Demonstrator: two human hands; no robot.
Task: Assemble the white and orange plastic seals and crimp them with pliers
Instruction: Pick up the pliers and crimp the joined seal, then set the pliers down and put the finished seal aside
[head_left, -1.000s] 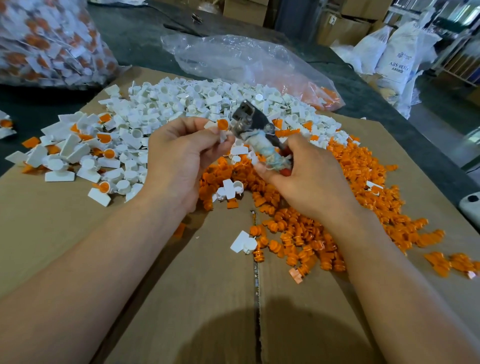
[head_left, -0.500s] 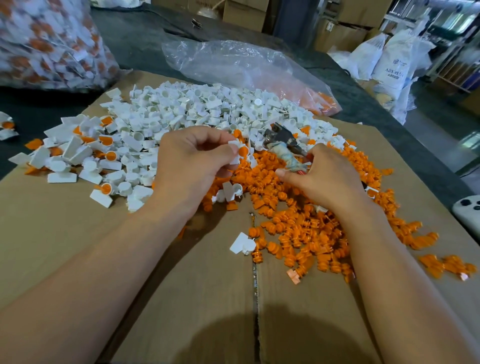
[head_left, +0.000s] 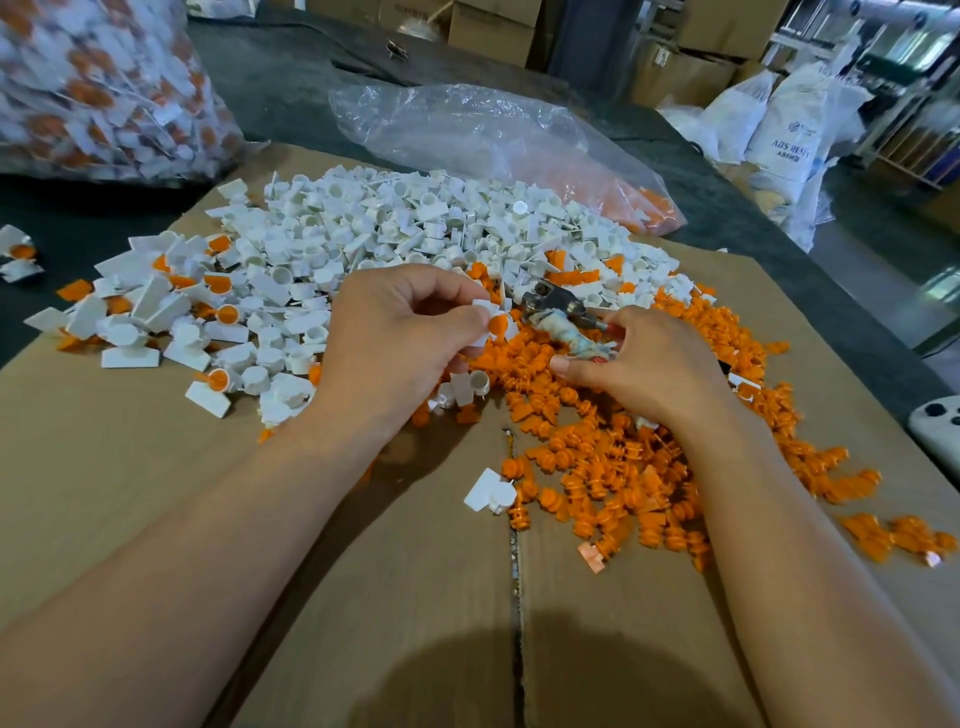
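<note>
At the far edge of the orange pile (head_left: 597, 467), the left hand (head_left: 395, 338) pinches a white-and-orange seal (head_left: 491, 323) in its fingers (head_left: 441, 283); the right hand (head_left: 649, 364), on that pile, curls its fingers round the pliers (head_left: 556, 310).

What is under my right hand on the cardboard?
Loose orange pieces spread beneath the right hand, which grips the pliers. What lies directly under the palm is covered.

Pliers (head_left: 556, 309): handles hidden under right hand (head_left: 654, 371), I cannot see their ends. Bag of seals (head_left: 104, 88), top left: blurred, cropped by edge.
</note>
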